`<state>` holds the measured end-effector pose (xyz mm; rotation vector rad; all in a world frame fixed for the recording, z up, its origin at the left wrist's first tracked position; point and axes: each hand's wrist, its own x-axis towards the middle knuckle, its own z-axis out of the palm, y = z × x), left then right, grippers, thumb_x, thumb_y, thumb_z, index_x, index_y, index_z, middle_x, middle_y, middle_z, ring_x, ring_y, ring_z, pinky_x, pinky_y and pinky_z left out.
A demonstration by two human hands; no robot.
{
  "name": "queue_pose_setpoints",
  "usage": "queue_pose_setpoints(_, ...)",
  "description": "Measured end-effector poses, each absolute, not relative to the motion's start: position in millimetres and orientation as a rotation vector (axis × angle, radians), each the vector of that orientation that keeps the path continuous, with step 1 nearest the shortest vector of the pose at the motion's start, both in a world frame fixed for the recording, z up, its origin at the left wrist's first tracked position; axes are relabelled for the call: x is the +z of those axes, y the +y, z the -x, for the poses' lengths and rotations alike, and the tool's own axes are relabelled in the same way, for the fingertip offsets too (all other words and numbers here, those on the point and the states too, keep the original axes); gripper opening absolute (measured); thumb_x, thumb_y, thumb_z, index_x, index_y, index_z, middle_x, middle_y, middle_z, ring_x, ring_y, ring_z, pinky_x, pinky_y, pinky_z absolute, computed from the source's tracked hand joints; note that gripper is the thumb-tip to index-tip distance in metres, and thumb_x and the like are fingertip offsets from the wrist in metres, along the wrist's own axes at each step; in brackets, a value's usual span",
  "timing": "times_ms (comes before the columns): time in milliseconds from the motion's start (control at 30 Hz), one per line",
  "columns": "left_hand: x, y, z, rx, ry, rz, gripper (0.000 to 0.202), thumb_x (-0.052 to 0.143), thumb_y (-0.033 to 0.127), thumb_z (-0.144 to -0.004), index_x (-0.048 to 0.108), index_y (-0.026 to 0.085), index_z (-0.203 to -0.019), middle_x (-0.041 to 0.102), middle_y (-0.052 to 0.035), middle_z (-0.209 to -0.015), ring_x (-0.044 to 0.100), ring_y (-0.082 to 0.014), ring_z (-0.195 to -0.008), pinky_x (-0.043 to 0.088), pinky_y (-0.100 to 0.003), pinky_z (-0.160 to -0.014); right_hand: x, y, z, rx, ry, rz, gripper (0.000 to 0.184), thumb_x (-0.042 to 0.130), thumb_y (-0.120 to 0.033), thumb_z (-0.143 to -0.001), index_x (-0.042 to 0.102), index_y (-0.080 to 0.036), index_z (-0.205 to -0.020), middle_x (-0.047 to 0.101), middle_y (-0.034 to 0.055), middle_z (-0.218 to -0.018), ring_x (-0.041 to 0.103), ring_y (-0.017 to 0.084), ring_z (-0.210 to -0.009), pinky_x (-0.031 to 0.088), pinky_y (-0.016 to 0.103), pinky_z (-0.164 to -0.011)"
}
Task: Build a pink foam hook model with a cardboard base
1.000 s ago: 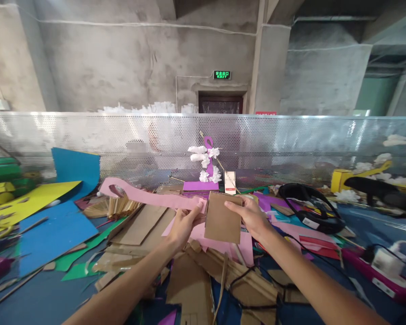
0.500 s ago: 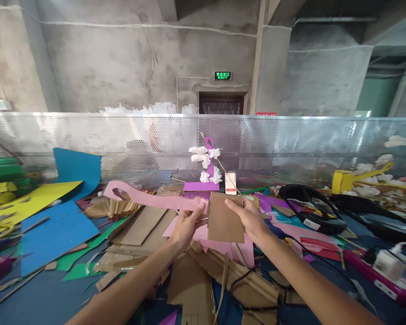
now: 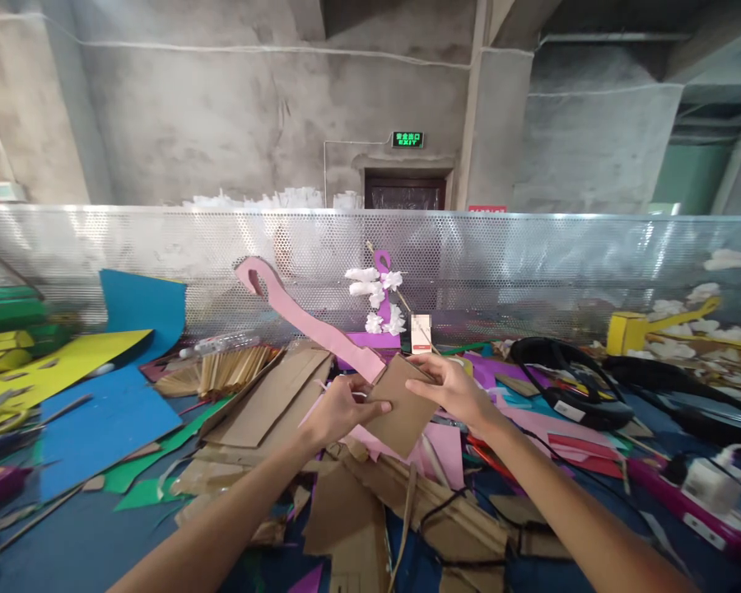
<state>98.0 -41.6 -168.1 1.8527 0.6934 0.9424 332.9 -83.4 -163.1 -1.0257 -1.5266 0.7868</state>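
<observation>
Both hands grip a square of brown cardboard (image 3: 403, 410), tilted so a corner points down. My left hand (image 3: 341, 410) is closed on its left edge, thumb on the face. My right hand (image 3: 454, 391) pinches the upper right edge, thumb in front. A long pink strip (image 3: 312, 321) with a hooked, looped end rises to the upper left from the cardboard's upper edge; whether it is fixed there I cannot tell. Beyond the hands stands a purple hooked piece (image 3: 384, 309) on a purple base, with white crumpled tufts (image 3: 374, 323) on it.
Cardboard scraps (image 3: 346, 511) lie heaped below the hands. On the left are blue sheets (image 3: 108, 424), a yellow sheet (image 3: 67, 358) and scissors (image 3: 3, 420). To the right sit a black headband-like object (image 3: 568, 395) and a magenta power strip (image 3: 685, 502). A perforated metal panel (image 3: 160, 255) stands behind.
The pink strip has swung from nearly level to slanting up leftward, and the cardboard has turned with it. My left hand has shifted from the strip's end to the cardboard's left edge.
</observation>
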Motion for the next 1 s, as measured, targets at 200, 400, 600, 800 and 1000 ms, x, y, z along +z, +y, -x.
queue_pose_setpoints(200, -153, -52, -97, 0.846, 0.657, -1.884, 0.033, 0.085, 0.040, -0.074, 0.083, 0.016, -0.096, 0.081, -0.0105, -0.094, 0.076, -0.0284, -0.085, 0.059, -0.033, -0.074, -169, -81, -330, 0.737, -1.621, 1.029, 0.033, 0.080, -0.047, -0.081, 0.078, -0.020, -0.099, 0.080, 0.0092, -0.103, 0.073, 0.028, -0.094, 0.054, 0.035, -0.078)
queue_pose_setpoints(400, -149, -53, -94, 0.813, 0.598, -1.850, 0.033, 0.085, 0.041, -0.074, 0.083, 0.017, -0.097, 0.081, -0.0106, -0.097, 0.076, -0.0292, -0.087, 0.060, -0.034, -0.077, -172, -79, -330, 0.736, -1.610, 1.040, 0.033, 0.082, -0.047, -0.079, 0.078, -0.018, -0.095, 0.080, 0.0090, -0.097, 0.072, 0.027, -0.089, 0.053, 0.033, -0.073)
queue_pose_setpoints(600, -154, -46, -93, 0.880, 0.580, -1.752, 0.049, 0.088, 0.046, -0.072, 0.079, 0.016, -0.109, 0.079, -0.0150, -0.109, 0.075, -0.0330, -0.096, 0.060, -0.037, -0.079, -170, -80, -329, 0.775, -1.581, 1.004, 0.031, 0.084, -0.044, -0.076, 0.078, -0.019, -0.093, 0.079, 0.0076, -0.094, 0.072, 0.026, -0.087, 0.052, 0.033, -0.074)
queue_pose_setpoints(800, -158, -36, -93, 1.082, 0.548, -1.651, 0.038, 0.085, 0.045, -0.078, 0.076, 0.014, -0.100, 0.079, -0.0117, -0.103, 0.073, -0.0262, -0.093, 0.059, -0.032, -0.081, -165, -86, -320, 0.807, -1.589, 0.978, 0.034, 0.085, -0.045, -0.073, 0.079, -0.019, -0.095, 0.080, 0.0075, -0.095, 0.071, 0.026, -0.089, 0.052, 0.034, -0.077)
queue_pose_setpoints(1000, -156, -36, -94, 1.137, 0.593, -1.655, 0.035, 0.086, 0.042, -0.076, 0.078, 0.014, -0.096, 0.080, -0.0103, -0.097, 0.074, -0.0267, -0.090, 0.059, -0.033, -0.080, -167, -85, -317, 0.807, -1.589, 0.959, 0.030, 0.082, -0.039, -0.077, 0.079, -0.018, -0.099, 0.080, 0.0071, -0.097, 0.072, 0.025, -0.089, 0.051, 0.032, -0.076)
